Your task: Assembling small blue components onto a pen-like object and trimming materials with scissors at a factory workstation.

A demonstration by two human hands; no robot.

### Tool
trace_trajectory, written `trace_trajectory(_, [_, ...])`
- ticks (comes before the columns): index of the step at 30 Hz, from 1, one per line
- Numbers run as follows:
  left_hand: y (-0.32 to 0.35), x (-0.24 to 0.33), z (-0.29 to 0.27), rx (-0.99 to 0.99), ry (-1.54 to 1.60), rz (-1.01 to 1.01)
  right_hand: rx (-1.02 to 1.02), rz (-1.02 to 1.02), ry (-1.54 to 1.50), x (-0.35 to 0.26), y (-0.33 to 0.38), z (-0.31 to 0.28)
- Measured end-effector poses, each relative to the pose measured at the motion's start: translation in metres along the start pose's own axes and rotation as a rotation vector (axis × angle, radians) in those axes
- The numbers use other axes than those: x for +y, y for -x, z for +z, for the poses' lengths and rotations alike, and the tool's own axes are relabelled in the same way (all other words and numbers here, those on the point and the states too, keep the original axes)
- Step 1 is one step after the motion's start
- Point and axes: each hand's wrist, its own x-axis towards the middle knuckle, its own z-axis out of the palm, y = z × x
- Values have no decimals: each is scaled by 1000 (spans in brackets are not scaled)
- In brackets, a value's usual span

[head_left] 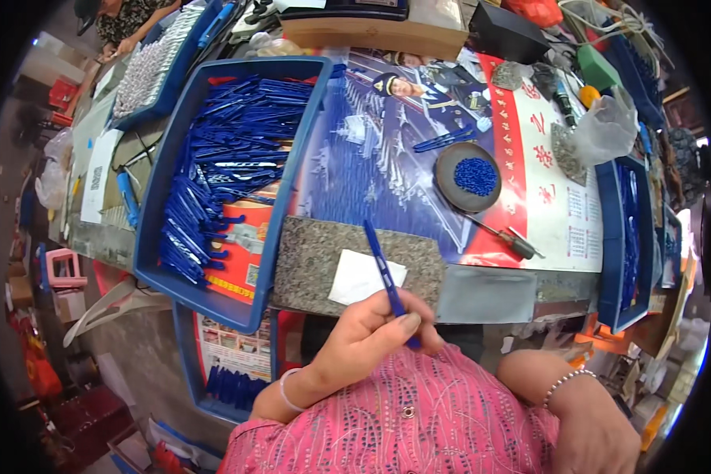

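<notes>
Blue pen barrel (pixel 384 272) over stone slab (pixel 316 261)

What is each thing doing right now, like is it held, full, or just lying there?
Left hand: closed around the blue pen barrel, tilted up.
Right hand: low at the lap, holding nothing I can see.
Big blue tray: partly filled with blue pen parts.
Round dish: holding a heap of small blue pieces.
Screwdriver: lying flat, untouched.
White paper slip: lying flat on the stone slab.
</notes>
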Motion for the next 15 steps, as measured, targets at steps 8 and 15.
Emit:
trace_trajectory(8, [2,48,40,-607,278,581,947,130,207,28,70,21])
trace_trajectory(15, [-4,55,67,-773,490,940,1065,287,454,40,78,32])
